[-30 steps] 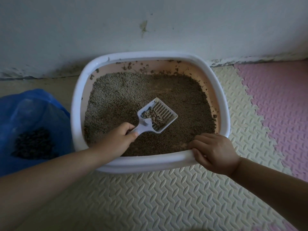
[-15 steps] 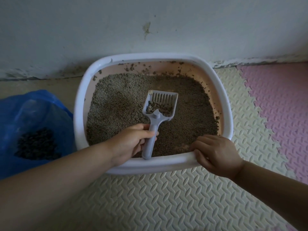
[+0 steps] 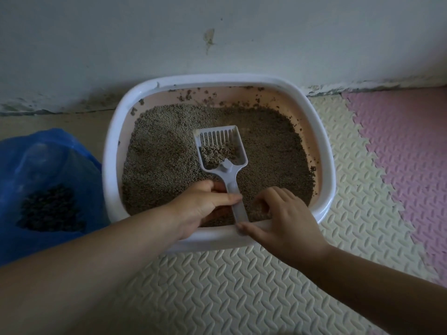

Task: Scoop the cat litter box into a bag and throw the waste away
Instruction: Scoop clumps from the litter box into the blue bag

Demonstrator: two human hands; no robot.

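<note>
A white litter box (image 3: 217, 79) with a pink inner wall stands on the floor against the wall, filled with grey-brown litter (image 3: 271, 153). My left hand (image 3: 203, 204) grips the handle of a white slotted scoop (image 3: 219, 141), which points away from me and holds a small clump of litter in its pan. My right hand (image 3: 283, 221) sits on the box's near rim just right of the handle, fingers curled inside the box, thumb along the rim touching the handle's end. An open blue bag (image 3: 48, 151) lies left of the box with dark waste (image 3: 50, 209) inside.
The box sits on cream foam floor mats (image 3: 242, 286); pink mats (image 3: 399, 146) lie to the right. A stained white wall (image 3: 217, 32) runs right behind the box. Bare floor (image 3: 60, 122) shows behind the bag.
The scoop has swung from pointing right to pointing straight away from me. My right hand slid left along the near rim and now meets the handle's end.
</note>
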